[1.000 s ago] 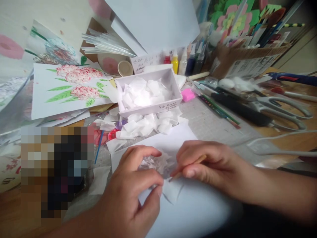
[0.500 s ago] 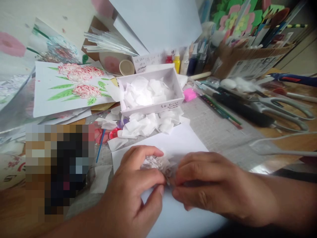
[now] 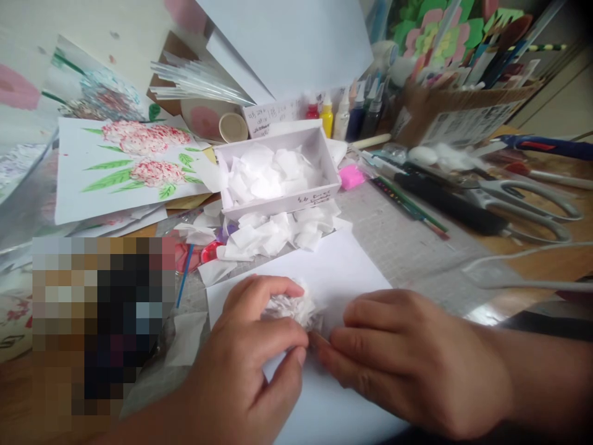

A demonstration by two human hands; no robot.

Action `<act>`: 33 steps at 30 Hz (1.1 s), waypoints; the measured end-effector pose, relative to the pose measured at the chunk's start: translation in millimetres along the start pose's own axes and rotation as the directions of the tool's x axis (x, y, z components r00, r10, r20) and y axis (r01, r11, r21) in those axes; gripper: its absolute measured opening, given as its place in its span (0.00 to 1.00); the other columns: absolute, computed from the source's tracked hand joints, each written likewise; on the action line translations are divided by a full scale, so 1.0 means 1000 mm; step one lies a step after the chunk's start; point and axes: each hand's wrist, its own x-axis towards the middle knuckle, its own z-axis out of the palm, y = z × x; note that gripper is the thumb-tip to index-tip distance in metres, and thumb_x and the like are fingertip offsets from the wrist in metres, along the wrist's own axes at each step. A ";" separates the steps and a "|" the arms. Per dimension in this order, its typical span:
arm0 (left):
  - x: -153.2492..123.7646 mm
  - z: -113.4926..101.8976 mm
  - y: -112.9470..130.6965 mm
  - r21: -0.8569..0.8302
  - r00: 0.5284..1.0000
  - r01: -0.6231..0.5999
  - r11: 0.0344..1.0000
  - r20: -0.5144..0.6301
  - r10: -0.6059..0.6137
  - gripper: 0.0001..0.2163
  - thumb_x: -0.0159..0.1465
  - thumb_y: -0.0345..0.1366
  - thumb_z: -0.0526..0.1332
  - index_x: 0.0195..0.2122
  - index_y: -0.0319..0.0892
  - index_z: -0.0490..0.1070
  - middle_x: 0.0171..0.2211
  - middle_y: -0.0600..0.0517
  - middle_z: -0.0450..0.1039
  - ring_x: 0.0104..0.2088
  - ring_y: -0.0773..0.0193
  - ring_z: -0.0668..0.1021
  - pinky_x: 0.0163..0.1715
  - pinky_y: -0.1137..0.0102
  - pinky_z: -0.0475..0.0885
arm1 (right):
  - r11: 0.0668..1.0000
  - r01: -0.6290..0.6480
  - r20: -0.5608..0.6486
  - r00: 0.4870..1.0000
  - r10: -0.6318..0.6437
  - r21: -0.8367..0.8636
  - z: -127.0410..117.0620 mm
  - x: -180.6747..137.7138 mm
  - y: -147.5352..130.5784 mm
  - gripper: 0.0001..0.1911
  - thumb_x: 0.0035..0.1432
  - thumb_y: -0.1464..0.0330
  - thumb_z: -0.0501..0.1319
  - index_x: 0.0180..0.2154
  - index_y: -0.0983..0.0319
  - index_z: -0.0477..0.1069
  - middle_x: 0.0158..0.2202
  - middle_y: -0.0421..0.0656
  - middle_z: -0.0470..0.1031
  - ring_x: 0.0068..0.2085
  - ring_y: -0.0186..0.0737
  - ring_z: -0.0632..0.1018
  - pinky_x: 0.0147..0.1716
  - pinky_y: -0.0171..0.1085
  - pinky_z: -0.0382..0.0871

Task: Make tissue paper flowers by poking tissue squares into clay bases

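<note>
A ruffled clump of white tissue paper (image 3: 296, 309), shaped like a flower head, sits on a white sheet of paper (image 3: 347, 266). My left hand (image 3: 259, 346) curls around its left and near sides, with index finger over the far edge and the other fingertips and thumb at the near edge. My right hand (image 3: 398, 352) is closed at the lower right of the clump, fingers pressed together and fingertips close to its near edge. What lies between those fingertips is hidden. Loose white tissue pieces (image 3: 273, 235) lie beyond the sheet.
A white box (image 3: 282, 201) full of tissue squares stands behind. Paint bottles (image 3: 327, 117), a pink lump (image 3: 352, 177), scissors (image 3: 532, 198) and brushes (image 3: 412, 207) lie around to the right. Floral artwork (image 3: 152, 154) is at left, near a blurred-out patch.
My right hand has drawn slightly to the right and down, uncovering more of the tissue clump. My left hand keeps its hold. The whole view has shifted slightly.
</note>
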 end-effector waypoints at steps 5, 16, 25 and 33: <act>0.000 0.000 0.000 0.003 1.000 -0.006 1.000 -0.001 0.006 0.08 0.57 0.27 0.55 0.27 0.45 0.71 0.48 0.51 0.60 0.48 0.60 0.67 0.48 0.67 0.64 | 0.999 -0.013 -0.020 1.000 0.014 0.043 -0.002 0.000 0.000 0.11 0.61 0.74 0.53 0.39 0.69 0.73 0.28 0.44 0.77 0.27 0.38 0.74 0.22 0.39 0.65; 0.001 -0.001 0.000 0.038 1.000 -0.015 0.999 0.000 0.015 0.08 0.57 0.29 0.54 0.26 0.45 0.71 0.49 0.50 0.60 0.49 0.58 0.66 0.46 0.66 0.66 | 0.984 -0.155 -0.133 0.977 0.166 0.088 -0.007 -0.017 -0.002 0.10 0.62 0.70 0.55 0.42 0.67 0.71 0.31 0.46 0.77 0.32 0.37 0.77 0.32 0.37 0.72; 0.001 -0.001 0.000 0.063 1.000 -0.024 0.998 0.012 0.024 0.07 0.56 0.28 0.55 0.27 0.45 0.70 0.49 0.52 0.59 0.49 0.60 0.66 0.46 0.68 0.63 | 0.983 -0.105 -0.056 0.992 0.114 0.152 -0.010 -0.006 0.002 0.09 0.62 0.71 0.55 0.38 0.68 0.73 0.29 0.45 0.77 0.31 0.37 0.74 0.32 0.36 0.69; 0.001 0.000 -0.001 0.038 0.999 -0.028 0.999 0.018 0.028 0.07 0.56 0.27 0.55 0.27 0.44 0.70 0.49 0.51 0.59 0.50 0.58 0.65 0.47 0.67 0.62 | 0.974 -0.086 0.039 0.996 0.080 0.209 -0.006 -0.001 0.005 0.13 0.64 0.73 0.51 0.40 0.68 0.73 0.36 0.47 0.77 0.31 0.39 0.71 0.29 0.38 0.66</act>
